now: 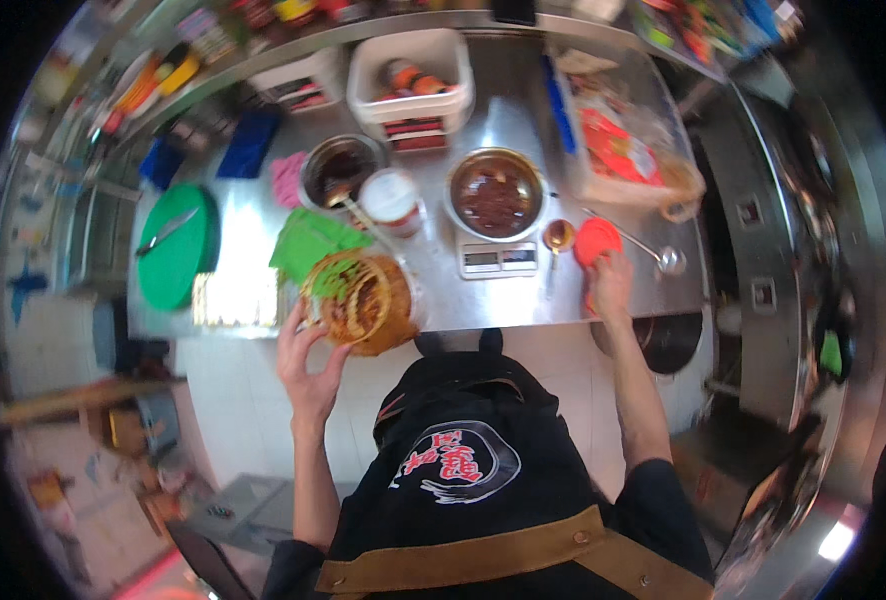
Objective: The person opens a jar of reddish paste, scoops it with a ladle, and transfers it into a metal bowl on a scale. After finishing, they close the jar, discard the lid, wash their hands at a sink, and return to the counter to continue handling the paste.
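My left hand [311,360] holds a tilted round tub or jar [398,315] by its mouth at the table's front edge; brown-orange residue coats the inside. Under my right hand [611,281] is a red lid-like disc [598,238], with more red below it; my fingers touch it. Between the hands, a steel bowl of dark brown paste [497,193] stands on a kitchen scale [497,259]. A small spoon with brown sauce [558,236] lies right of the scale, and a ladle [668,259] beyond the red disc. A green cloth [311,244] lies behind the tub.
A second steel bowl [341,169] with a spoon stands beside a white-lidded tub [390,199]. A green cutting board [176,277] with a knife [166,231] is at left. Behind stand a white bin [411,105] and a clear plastic box of packets [634,187]; a pink cloth [288,178] lies near the second bowl.
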Available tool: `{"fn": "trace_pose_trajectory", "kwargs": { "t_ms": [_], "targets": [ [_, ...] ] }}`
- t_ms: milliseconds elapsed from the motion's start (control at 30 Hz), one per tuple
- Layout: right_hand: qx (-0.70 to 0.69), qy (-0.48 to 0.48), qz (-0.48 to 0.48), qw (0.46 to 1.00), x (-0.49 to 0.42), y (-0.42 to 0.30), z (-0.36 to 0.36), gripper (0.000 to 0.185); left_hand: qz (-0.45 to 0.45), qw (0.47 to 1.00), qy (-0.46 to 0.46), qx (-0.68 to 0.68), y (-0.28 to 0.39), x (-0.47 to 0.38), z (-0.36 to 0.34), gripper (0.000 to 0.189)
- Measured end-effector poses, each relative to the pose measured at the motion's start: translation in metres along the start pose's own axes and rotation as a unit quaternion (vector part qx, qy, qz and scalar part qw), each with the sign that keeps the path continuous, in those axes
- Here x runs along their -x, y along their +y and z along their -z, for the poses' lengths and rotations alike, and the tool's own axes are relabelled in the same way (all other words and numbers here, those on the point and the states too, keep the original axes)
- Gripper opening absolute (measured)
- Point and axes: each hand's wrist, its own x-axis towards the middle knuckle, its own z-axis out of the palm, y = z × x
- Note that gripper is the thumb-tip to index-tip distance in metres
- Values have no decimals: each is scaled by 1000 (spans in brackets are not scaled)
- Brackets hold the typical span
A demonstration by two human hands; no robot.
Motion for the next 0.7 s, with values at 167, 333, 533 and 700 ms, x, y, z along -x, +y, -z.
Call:
{"fn": "trace_pose_trajectory", "kwargs": {
  "t_ms": [167, 333, 533, 700],
  "targets": [
    [-244, -31, -199, 948, -11, -17, 70, 23, 16, 1000, 7, 13, 1, 1, -3, 41],
    [-695, -16, -170, 698, -41, -112, 127, 24, 43, 993, 50, 103, 4, 7, -12, 77],
    [-810, -253, -178, 498, -85, -267, 104, 30, 98, 989, 59, 94, 3, 8, -23, 126],
    [-614, -256, -99, 740, -94, -307, 103, 29, 98, 979, 90, 152, 1, 4, -31, 118]
  ]
}}
